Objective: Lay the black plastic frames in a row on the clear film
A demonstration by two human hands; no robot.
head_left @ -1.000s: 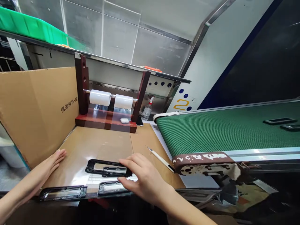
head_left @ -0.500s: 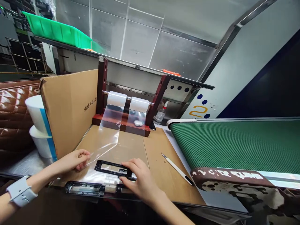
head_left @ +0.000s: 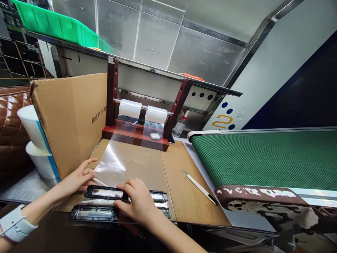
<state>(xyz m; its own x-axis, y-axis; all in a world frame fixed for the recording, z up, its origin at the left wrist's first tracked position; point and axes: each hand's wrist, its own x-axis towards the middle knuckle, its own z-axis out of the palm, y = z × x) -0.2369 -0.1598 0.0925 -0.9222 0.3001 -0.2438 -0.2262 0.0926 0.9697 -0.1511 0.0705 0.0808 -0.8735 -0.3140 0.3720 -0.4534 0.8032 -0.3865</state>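
Near the front edge of the brown cardboard work surface (head_left: pixel 181 175), the right hand (head_left: pixel 137 200) pressed flat on a black rectangular plastic frame (head_left: pixel 105 192). The left hand (head_left: pixel 80 175) pinched the clear film sheet (head_left: pixel 118 161). Film needed even tension, frame square, no wrinkles.

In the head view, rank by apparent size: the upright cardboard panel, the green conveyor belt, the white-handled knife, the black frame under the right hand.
1. green conveyor belt, though nearness inflates it
2. cardboard panel
3. black frame and knife: alike in length, not ranked; the right hand covers the frame's end.
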